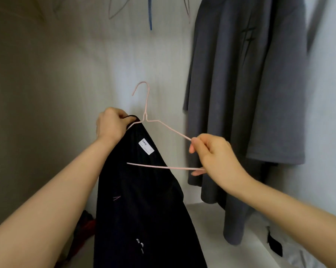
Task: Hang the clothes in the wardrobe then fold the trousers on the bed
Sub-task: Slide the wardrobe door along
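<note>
As the garment (143,200) is gripped by the left hand (112,124), the hanger (145,115) is pinched by the right hand (215,155). Its bare arm lies toward the lower right.

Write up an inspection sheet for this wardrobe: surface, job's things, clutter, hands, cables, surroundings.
Surface: white wardrobe floor, bare beside the clothes.
Job's things: pink hanger, hook free in the air, one side inside the black garment, which bears a white label.
Clutter: red thing low on the left, dark thing low on the right; both too unclear to name.
Hands: left hand grips the black garment's top edge; right hand pinches the hanger's right end.
Cables: nothing seen.
Surroundings: grey garment hanging at right, blue hanger above, pale back wall.
</note>
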